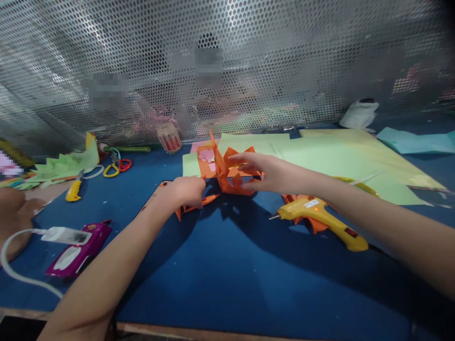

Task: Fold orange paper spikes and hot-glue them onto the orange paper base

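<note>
An orange folded-paper piece (227, 177) with pointed flaps stands on the blue table (227, 265). My left hand (190, 189) is closed on its lower left edge, where orange points stick out beneath the fist. My right hand (265, 173) reaches in from the right with fingers spread, fingertips touching the upper flaps of the orange piece. A yellow glue gun (320, 218) lies just under my right forearm, resting on another orange paper scrap (302, 208).
Light green sheets (320, 156) cover the table's back right, a teal sheet (419, 142) further right. Left: scissors (117, 166), a yellow-handled cutter (74, 189), green cut paper (64, 166), a magenta device (78, 251) with white cable. Another person's hand (14, 213) at far left. Perforated metal screen (227, 61) behind.
</note>
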### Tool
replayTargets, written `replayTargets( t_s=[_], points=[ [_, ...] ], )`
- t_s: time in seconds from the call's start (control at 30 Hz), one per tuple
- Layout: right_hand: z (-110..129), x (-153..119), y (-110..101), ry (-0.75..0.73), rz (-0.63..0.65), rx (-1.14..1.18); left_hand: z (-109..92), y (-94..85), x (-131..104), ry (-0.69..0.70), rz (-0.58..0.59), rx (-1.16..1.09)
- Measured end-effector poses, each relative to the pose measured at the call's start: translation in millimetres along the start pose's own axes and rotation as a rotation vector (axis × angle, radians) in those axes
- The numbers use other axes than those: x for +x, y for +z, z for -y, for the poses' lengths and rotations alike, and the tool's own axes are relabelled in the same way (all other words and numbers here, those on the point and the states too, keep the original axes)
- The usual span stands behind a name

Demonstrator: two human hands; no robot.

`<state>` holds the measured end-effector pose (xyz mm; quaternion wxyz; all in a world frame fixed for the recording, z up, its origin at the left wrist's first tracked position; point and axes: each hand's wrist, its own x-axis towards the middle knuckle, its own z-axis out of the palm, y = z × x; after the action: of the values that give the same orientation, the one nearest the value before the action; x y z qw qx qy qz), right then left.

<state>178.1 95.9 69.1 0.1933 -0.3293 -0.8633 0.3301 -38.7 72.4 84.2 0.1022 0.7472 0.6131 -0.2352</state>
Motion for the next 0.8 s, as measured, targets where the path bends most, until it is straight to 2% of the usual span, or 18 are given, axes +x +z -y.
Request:
replayTargets(
  t_s=[0.23,0.3,0.37,0.43,0.53,0.6,0.67,0.73,0.8],
  points=[
    [17.8,-13.0,-26.2,0.008,-0.107,-0.122,-13.7,-2.3,-10.1,0.067,-0.015,-0.005],
    [22.3,-17.9,-30.5,-0.006,-0.133,-0.175,-15.9,-4.6,-15.4,0.106,0.02,-0.029],
    [29.0,-24.6,-34.0,-0.017,-0.166,-0.244,-18.7,-7.3,-21.3,0.213,0.095,-0.115],
    [38.4,-32.1,-35.5,-0.033,-0.181,-0.316,-22.7,-8.1,-25.4,0.376,0.181,-0.251],
    [52.4,-42.3,-30.9,0.003,-0.19,-0.382,-30.1,-2.5,-23.8,0.57,0.29,-0.513],
    [56.4,-48.6,-23.7,0.111,-0.185,-0.438,-34.6,4.8,-17.8,0.604,0.338,-0.712],
    [52.5,-56.4,-17.0,0.287,-0.147,-0.553,-38.3,12.1,-10.5,0.585,0.34,-0.848],
    [40.5,-67.3,-14.2,0.489,-0.039,-0.682,-41.7,17.5,-4.2,0.561,0.344,-0.927],
    [23.1,-81.1,-16.2,0.67,0.137,-0.715,-45.3,20.7,-0.4,0.549,0.365,-0.986]
  ],
)
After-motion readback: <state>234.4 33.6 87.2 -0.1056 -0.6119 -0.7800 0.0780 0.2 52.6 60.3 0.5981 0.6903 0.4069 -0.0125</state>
